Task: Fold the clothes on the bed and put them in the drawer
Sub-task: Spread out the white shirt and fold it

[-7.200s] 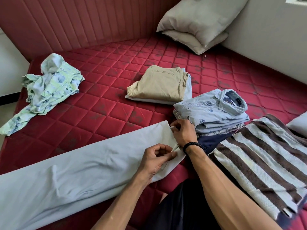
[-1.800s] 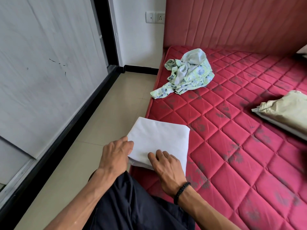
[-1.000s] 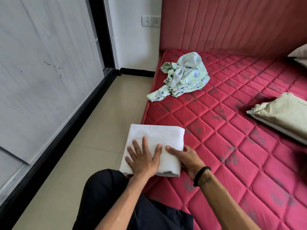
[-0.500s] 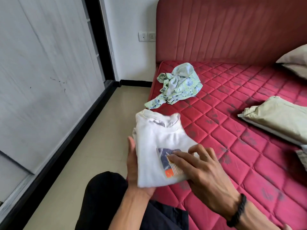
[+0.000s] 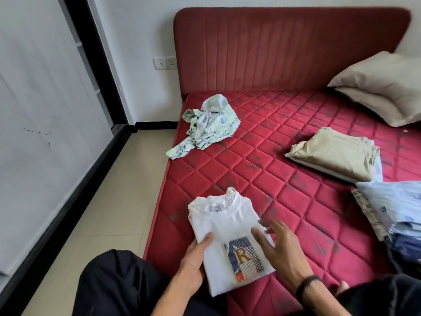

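Note:
A folded white T-shirt (image 5: 224, 226) with an "R" patch faces up at the near left corner of the red mattress (image 5: 284, 179). My left hand (image 5: 196, 258) grips its left edge, thumb on top and fingers hidden underneath. My right hand (image 5: 275, 242) hovers over the shirt's right side with fingers spread and blurred; whether it touches the cloth is unclear. A crumpled green floral garment (image 5: 209, 124) lies unfolded at the mattress's far left. Folded khaki trousers (image 5: 335, 153) sit to the right, and a stack of folded shirts (image 5: 391, 208) lies at the right edge.
Two grey pillows (image 5: 382, 87) lean against the red headboard (image 5: 284, 49) at the back right. A tiled floor (image 5: 109, 201) runs along the bed's left side, bounded by a white wardrobe panel (image 5: 41, 124) with a black base.
The long cloth became a compact fold, which I flipped patch side up. It now lies lower and flatter in my left hand, and my right hand has lifted off the patch.

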A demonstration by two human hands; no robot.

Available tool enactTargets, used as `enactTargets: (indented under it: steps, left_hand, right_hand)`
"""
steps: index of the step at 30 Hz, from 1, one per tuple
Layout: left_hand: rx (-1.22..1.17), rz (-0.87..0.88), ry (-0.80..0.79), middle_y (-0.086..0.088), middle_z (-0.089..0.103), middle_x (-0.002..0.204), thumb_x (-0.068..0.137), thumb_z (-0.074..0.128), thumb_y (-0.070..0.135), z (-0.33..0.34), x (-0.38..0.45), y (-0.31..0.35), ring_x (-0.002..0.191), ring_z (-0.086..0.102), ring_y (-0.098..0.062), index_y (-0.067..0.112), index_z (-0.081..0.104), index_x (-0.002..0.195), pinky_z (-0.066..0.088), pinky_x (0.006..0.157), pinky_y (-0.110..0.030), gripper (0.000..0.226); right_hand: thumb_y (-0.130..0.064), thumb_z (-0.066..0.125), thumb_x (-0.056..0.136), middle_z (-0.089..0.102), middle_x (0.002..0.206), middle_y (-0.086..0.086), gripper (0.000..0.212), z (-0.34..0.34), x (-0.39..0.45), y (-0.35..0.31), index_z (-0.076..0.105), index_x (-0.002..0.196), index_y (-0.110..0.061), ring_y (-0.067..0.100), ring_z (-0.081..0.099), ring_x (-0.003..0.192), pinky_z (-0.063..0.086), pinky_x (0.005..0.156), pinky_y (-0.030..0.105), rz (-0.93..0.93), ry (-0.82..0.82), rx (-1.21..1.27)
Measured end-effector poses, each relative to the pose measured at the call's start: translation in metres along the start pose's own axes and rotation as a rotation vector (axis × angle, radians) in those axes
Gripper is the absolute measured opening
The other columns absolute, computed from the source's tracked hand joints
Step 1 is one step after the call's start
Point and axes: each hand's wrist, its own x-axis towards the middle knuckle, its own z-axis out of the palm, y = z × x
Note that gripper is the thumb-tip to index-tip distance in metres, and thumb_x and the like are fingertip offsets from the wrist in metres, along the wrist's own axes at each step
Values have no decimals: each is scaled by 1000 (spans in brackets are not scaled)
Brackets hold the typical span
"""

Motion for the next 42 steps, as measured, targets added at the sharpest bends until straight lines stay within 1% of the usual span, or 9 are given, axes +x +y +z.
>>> enactTargets:
  steps: [4, 12, 16, 18, 24, 28, 31, 36, 42]
  left_hand:
    - [34, 18, 34, -17, 76, 114, 99, 65, 27, 2, -3, -1, 108, 72, -35, 9, 65, 129, 52, 103, -51, 35]
    - [132, 52, -11, -14, 76, 115, 93, 71, 41, -2, 4, -6, 108, 73, -32, 17, 66, 128, 51, 105, -52, 42]
    - [303, 182, -22, -9, 79, 104, 66, 97, 31, 1, 12, -13, 96, 77, -25, 16, 67, 123, 59, 87, -40, 66]
    - [299, 213, -25, -9, 80, 100, 76, 87, 13, 7, 15, -16, 89, 78, -22, 13, 67, 122, 62, 75, -32, 50]
    - [293, 153, -157, -19, 76, 111, 81, 81, 15, 23, 16, -12, 104, 74, -38, 7, 69, 124, 51, 104, -55, 45]
    - [376, 163, -212, -22, 76, 108, 79, 82, 22, 72, 20, -1, 98, 75, -38, 3, 70, 117, 57, 96, -53, 44]
    - [498, 205, -279, -21, 77, 103, 63, 93, 42, 131, 24, 19, 92, 76, -33, 0, 73, 111, 62, 87, -44, 67]
    - [767, 183, -555, -10, 78, 107, 63, 85, 71, 243, 22, 46, 107, 73, -25, 7, 74, 113, 49, 108, -44, 82]
    - [581, 66, -1153, -14, 63, 140, 96, 61, 6, 358, -38, 3, 125, 63, -31, 14, 51, 147, 52, 105, -45, 53]
  right_hand:
    - [-53, 72, 87, 72, 88, -17, 27, 10, 21, 11, 74, 99, -29, 5, 67, 83, 46, 68, 21, 292, -118, 67]
    - [-54, 68, 88, 77, 77, -4, 37, 15, 33, 9, 74, 79, -19, 14, 73, 72, 62, 71, 41, 464, -230, 186]
    - [-60, 51, 88, 71, 93, 10, 46, 26, 34, 12, 57, 70, -18, 33, 66, 95, 53, 79, 39, 501, -227, 33]
    - [-50, 56, 94, 69, 91, 6, 38, 16, 35, 10, 53, 73, -19, 26, 64, 87, 43, 66, 30, 555, -261, 14]
    - [-29, 90, 73, 71, 71, 0, 32, -27, 32, 20, 61, 68, -17, 14, 63, 56, 46, 52, 22, 877, -281, 505]
    - [-33, 96, 62, 78, 103, 3, 58, -75, 33, 35, 76, 111, -10, 19, 72, 88, 58, 83, 30, 993, -365, 745]
    - [-25, 83, 80, 70, 127, 15, 59, -129, 33, 34, 67, 133, -5, 29, 67, 116, 51, 106, 43, 913, -435, 999]
    - [-17, 70, 92, 64, 138, 16, 54, -231, 13, 48, 57, 143, -3, 31, 62, 125, 54, 102, 43, 749, -186, 1185]
    - [-19, 69, 86, 74, 112, 13, 41, -358, -56, 83, 67, 125, -7, 24, 71, 92, 60, 82, 35, 588, 211, 1028]
